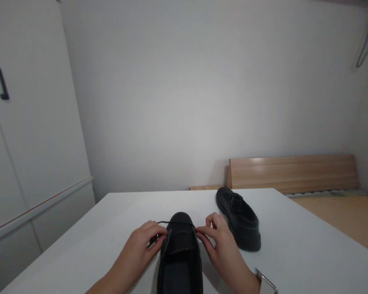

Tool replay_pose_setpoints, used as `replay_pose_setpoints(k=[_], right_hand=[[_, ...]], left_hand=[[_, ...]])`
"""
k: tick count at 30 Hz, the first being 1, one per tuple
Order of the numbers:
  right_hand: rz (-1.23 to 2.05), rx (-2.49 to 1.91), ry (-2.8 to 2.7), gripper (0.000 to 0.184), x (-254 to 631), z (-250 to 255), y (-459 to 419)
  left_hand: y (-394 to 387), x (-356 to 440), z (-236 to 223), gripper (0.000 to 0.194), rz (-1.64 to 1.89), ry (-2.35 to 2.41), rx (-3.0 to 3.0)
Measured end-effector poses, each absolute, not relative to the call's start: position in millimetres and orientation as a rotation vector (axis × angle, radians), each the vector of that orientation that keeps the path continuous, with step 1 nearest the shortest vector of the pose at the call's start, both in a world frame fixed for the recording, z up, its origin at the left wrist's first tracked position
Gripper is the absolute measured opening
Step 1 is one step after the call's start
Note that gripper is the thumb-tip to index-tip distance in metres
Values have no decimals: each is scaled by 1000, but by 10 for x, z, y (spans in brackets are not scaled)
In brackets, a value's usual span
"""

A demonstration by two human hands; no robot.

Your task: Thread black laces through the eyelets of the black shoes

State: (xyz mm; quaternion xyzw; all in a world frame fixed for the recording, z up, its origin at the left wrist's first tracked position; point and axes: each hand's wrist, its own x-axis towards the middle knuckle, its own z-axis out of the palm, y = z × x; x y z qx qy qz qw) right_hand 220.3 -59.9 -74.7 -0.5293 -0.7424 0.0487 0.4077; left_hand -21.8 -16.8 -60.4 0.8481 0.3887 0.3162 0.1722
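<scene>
A black shoe (181, 241) lies on the white table in front of me, toe pointing away and its opening toward me. Across its front runs a thin black shoelace (162, 222), which loops out past the left side. My left hand (144, 241) pinches the lace at the shoe's left eyelet edge, thumb and forefinger together. On the opposite edge, my right hand (220, 241) has thumb and forefinger closed on the lace at the right eyelet side. The fingertips hide the exact grip points.
Another black shoe (239, 218), laced, stands at the right behind my right hand. The white table (135, 204) reaches toward a grey wall. A wooden headboard (294, 173) and bed (340, 212) are at the right, a white cabinet (33, 134) at the left.
</scene>
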Motion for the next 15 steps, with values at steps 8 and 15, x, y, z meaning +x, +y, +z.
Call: replay_pose_setpoints(k=[8, 15], right_hand=[[344, -1269, -1827, 27, 2187, -740, -603], [394, -1255, -1808, 32, 2194, -608, -674]], left_hand=[[-115, -187, -593, 21, 1013, 1112, 2297], [-106, -77, -258, 29, 692, 1110, 2182]])
